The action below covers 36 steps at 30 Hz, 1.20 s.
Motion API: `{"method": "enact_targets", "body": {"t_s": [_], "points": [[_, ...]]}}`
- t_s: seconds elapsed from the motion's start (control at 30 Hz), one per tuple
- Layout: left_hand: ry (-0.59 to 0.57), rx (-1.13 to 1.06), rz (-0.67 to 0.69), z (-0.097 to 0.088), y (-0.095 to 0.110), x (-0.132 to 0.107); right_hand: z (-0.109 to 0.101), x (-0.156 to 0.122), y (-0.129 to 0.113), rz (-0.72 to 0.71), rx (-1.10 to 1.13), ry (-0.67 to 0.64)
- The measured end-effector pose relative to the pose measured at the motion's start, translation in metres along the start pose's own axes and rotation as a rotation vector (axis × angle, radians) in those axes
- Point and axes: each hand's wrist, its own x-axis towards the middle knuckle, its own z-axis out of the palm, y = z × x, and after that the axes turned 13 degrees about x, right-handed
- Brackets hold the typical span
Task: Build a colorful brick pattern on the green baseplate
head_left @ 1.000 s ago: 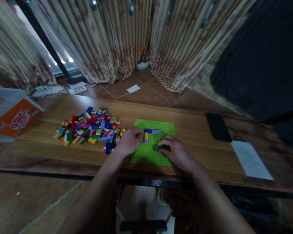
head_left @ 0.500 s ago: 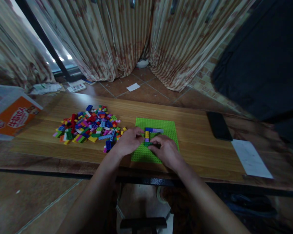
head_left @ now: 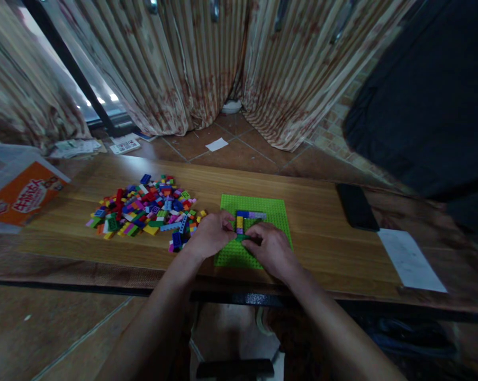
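A light green studded baseplate point(head_left: 270, 206) lies on the table in front of me. On it, blue and lilac bricks point(head_left: 251, 215) form a row at the back, and a column of yellow and lilac bricks point(head_left: 239, 224) runs toward me. A dark green brick point(head_left: 242, 238) sits at the column's near end. My right hand point(head_left: 272, 247) pinches this brick's right part between thumb and fingers. From the left, my left hand point(head_left: 213, 233) reaches over the plate's edge, fingers bent and apart, one fingertip at the brick's left end. My fingers partly hide the green brick.
A heap of loose coloured bricks point(head_left: 143, 206) spreads over the table's left half. Beyond it stands a clear plastic box point(head_left: 8, 153) with an orange label. A black phone point(head_left: 357, 206) and white paper point(head_left: 411, 259) lie at the right. The wooden table's front edge point(head_left: 104, 258) faces me.
My left fingertip has come down slightly to the green brick's left end. My right hand stays at the brick almost unmoved. The whole view has shifted a little.
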Motion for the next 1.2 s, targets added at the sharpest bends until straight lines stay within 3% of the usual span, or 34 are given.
{"method": "enact_targets", "body": {"t_s": [0.33, 0.8, 1.2], "points": [[0.007, 0.054, -0.001, -0.001, 0.003, -0.001, 0.001, 0.0, 0.0, 0.015, 0.008, 0.015], [0.061, 0.203, -0.133, 0.004, 0.018, 0.001, 0.002, 0.003, 0.003, 0.012, 0.038, 0.007], [0.058, 0.282, -0.095, 0.003, 0.017, 0.006, 0.002, 0.008, 0.002, 0.045, 0.098, -0.025]]}}
